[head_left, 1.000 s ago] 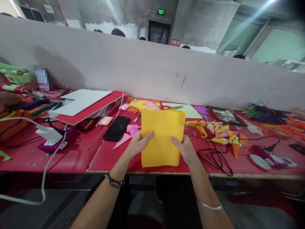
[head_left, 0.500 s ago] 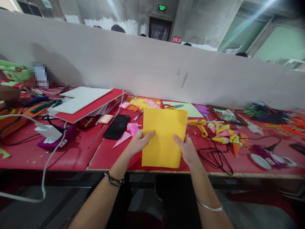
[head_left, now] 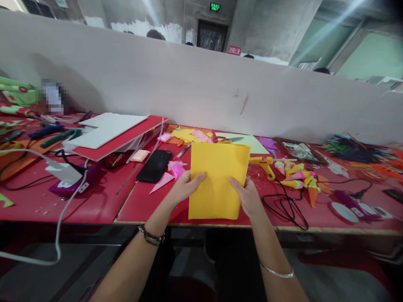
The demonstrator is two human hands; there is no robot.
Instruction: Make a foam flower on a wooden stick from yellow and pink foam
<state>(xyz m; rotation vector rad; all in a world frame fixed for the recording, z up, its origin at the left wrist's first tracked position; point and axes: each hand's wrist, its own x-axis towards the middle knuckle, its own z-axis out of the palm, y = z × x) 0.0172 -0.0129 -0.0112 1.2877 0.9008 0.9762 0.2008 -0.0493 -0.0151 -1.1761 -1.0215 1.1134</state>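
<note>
A plain yellow craft sheet (head_left: 218,197) is held up between my two hands, above the front edge of the red table (head_left: 94,209). My left hand (head_left: 185,186) grips its left side, thumb on the front and fingers hidden behind. My right hand (head_left: 247,195) holds the right side in the same way. Left of the sheet lie a black phone (head_left: 154,166), a bright pink packet (head_left: 176,169) and a pink triangle (head_left: 162,183). To its right is a yellow glue gun (head_left: 266,167), beside a pile of small coloured cones (head_left: 296,178).
White board (head_left: 110,132) rests on red sheets at the left, near a purple power strip (head_left: 75,180). Scissors (head_left: 231,139) lie behind the yellow sheet. A black cord (head_left: 285,205) coils at the right. A tall white partition (head_left: 189,88) closes off the back.
The yellow sheet and both hands stay nearly where they were, with the sheet shifted very slightly right in view. The grip is unchanged.
</note>
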